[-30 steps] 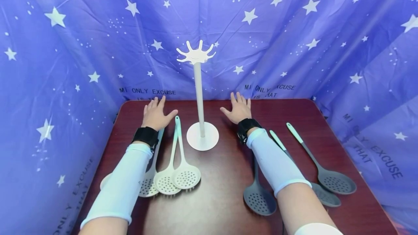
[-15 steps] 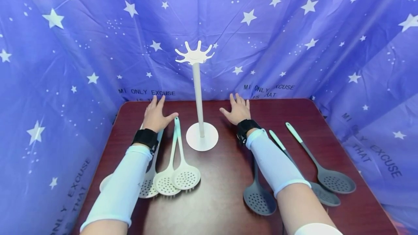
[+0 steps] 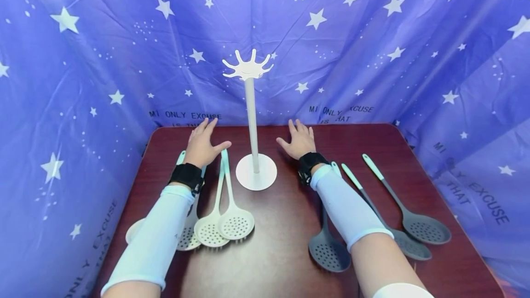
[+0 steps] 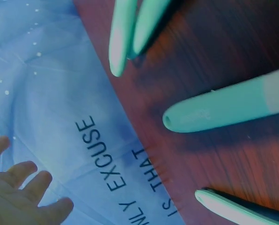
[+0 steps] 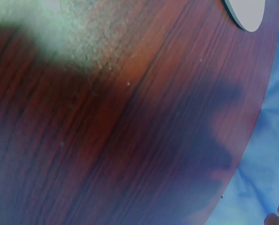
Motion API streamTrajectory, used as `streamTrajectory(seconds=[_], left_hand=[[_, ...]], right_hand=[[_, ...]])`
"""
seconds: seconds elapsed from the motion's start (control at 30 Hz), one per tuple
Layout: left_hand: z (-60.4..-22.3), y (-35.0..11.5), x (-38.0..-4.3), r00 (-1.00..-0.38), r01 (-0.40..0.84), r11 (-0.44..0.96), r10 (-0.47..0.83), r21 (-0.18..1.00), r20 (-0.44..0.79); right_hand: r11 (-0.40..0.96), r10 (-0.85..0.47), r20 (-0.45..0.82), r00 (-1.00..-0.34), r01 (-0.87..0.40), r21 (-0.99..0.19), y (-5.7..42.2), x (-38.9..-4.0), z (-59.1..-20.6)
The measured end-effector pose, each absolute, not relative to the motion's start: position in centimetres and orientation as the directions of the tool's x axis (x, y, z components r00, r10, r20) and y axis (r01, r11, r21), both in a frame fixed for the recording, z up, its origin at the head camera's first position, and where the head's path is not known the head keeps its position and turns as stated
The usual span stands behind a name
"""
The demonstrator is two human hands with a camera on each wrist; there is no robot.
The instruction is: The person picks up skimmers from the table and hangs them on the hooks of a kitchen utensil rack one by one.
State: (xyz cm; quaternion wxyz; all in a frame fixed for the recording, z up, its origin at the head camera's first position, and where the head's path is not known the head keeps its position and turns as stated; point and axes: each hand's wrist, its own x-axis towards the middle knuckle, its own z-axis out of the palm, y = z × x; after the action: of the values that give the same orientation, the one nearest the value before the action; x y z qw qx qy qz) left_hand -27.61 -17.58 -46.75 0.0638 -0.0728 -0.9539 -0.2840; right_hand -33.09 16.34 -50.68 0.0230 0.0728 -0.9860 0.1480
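My left hand [image 3: 203, 147] is held with fingers spread over the back left of the table, above the mint handles of several cream utensils. Among these are perforated skimmers, two overlapping: a front skimmer [image 3: 236, 224] and another skimmer [image 3: 209, 232]. In the left wrist view a mint handle [image 4: 214, 110] lies apart from the fingers. My right hand [image 3: 301, 142], also spread and holding nothing, is over the back right. Nearest it are dark grey utensils: a skimmer [image 3: 329, 253], a middle utensil [image 3: 414, 245] partly behind my arm, and an outer skimmer [image 3: 428, 230].
Between my hands stands a white utensil stand [image 3: 251, 123] with a ring of hooks on top and a round base [image 3: 265, 180]. The dark red table [image 3: 273, 252] has a starry blue curtain [image 3: 285, 22] behind and on both sides. A pale round head [image 3: 133, 231] shows beside my left sleeve.
My left hand has shifted slightly to the right, and my right hand slightly to the left. The utensils and the stand stay in place.
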Motion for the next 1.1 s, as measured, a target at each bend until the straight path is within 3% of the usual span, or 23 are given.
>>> streamTrajectory(seconds=[0.47, 0.77, 0.93, 1.1], left_hand=[[-45.2, -15.3, -26.4, -0.949, 0.310, 0.714, 0.272, 0.627, 0.160], [-44.4, -13.6, -26.0, -0.943, 0.328, 0.545, 0.240, 0.771, 0.231], [-44.2, -12.7, -25.8, -0.935, 0.330, 0.397, 0.261, 0.857, 0.239], [-44.3, -11.9, -25.4, -0.937, 0.295, 0.343, 0.287, 0.892, 0.199]], right_hand=[[0.938, -0.133, 0.143, -0.981, -0.172, -0.302, 16.3, -32.8, -51.5], [0.908, -0.081, 0.037, -0.996, -0.089, -0.409, 17.0, -31.7, -50.9], [0.903, -0.070, 0.044, -0.997, -0.082, -0.422, 18.0, -31.2, -50.6], [0.906, -0.071, 0.046, -0.996, -0.084, -0.415, 18.7, -30.1, -50.1]])
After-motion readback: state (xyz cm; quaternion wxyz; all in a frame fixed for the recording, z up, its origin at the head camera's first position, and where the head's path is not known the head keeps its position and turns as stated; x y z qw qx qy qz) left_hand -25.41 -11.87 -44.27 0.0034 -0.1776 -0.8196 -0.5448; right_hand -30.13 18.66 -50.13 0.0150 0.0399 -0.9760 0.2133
